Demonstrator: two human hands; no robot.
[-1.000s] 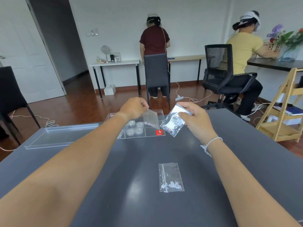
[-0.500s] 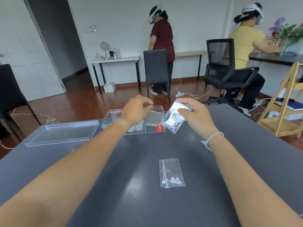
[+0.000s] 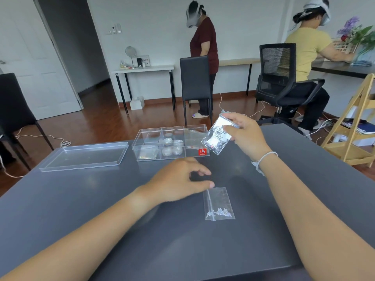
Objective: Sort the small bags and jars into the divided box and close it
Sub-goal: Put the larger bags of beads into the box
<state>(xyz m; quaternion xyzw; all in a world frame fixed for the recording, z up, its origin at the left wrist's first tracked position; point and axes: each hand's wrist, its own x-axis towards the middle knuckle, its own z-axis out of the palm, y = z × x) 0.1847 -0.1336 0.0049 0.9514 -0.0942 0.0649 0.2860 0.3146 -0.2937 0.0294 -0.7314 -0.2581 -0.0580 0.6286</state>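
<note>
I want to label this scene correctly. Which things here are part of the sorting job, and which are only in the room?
Job: divided box; lid; jars; labelled bag in the right hand; bag on the table, near the left hand.

Only around: black chair; office chair; wooden shelf; flowers.

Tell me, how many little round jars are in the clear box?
5, maybe more hidden. All sit in the middle compartment of the divided box: one at the back, two in the middle, two at the front.
</note>
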